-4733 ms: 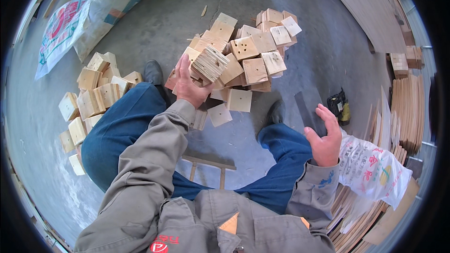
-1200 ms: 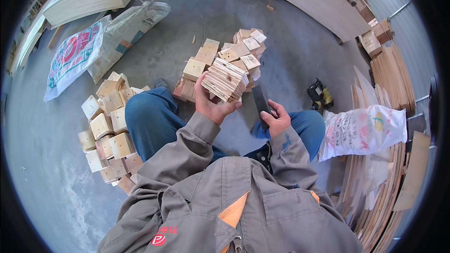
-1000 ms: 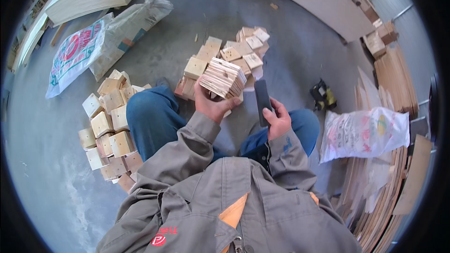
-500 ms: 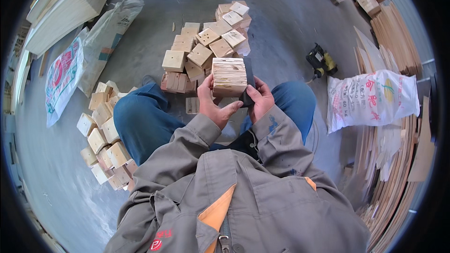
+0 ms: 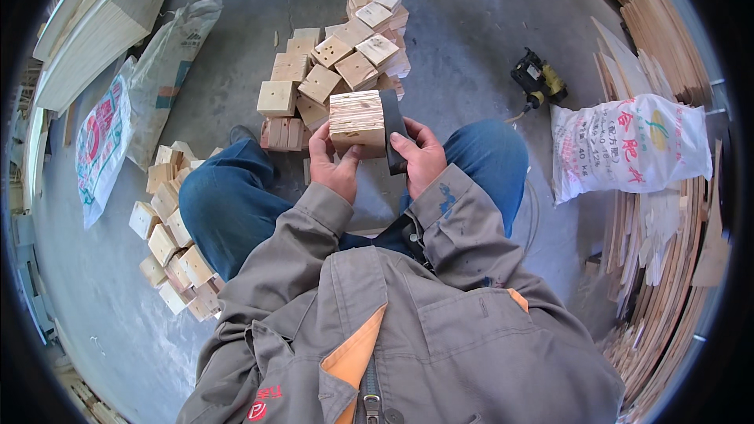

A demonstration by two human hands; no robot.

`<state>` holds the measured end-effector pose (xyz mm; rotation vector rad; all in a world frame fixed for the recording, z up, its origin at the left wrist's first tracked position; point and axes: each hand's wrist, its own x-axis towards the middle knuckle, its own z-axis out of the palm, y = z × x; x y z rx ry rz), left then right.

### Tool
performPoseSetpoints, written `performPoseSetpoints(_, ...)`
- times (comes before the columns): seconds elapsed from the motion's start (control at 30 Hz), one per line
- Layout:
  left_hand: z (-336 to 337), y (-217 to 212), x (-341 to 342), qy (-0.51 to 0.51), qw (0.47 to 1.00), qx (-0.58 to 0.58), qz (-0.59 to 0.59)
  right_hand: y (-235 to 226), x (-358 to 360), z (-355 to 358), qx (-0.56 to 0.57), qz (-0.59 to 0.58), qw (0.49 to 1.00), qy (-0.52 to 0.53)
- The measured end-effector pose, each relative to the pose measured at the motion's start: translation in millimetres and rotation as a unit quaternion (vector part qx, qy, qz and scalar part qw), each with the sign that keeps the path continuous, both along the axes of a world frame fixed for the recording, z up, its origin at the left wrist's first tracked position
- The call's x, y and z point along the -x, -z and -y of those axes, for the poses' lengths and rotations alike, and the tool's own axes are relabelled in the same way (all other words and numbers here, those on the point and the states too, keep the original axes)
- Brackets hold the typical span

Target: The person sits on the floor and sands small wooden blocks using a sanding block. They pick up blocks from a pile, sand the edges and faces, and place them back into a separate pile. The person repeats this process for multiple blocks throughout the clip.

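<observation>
left hand: my left hand grips the near-left side of a stack of thin plywood squares, fingers curled under it, thumb on its face.
right hand: my right hand is closed on a dark flat piece pressed against the right side of that stack.
stack position: held up in front of me, above my knees, between both hands, layered edges facing up.
far pile: heap of wooden blocks on the concrete floor just beyond the stack, some lying tilted.
left pile: second lot of wooden blocks on the floor beside my left thigh, well apart from the far heap.
legs: blue jeans, knees spread; grey work jacket with an orange collar lining.
right side: white printed sack lying near my right knee; yellow-black power tool on the floor beyond it.
right edge: stacked thin veneer sheets along the right.
far left: woven sacks flat on the floor, stacked boards beyond them.
</observation>
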<state>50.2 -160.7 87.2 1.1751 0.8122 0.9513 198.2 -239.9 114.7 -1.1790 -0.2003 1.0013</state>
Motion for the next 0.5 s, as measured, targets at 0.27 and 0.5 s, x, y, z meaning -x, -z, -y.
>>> performPoseSetpoints(0.27,0,-3,-4,0.015,0.998,0.051,0.024,0,-5,2,0.024,-0.011,1.0,0.006)
performPoseSetpoints(0.5,-1,-11,-4,0.016,0.994,0.102,0.044,-11,-5,2,0.053,-0.032,0.998,0.008)
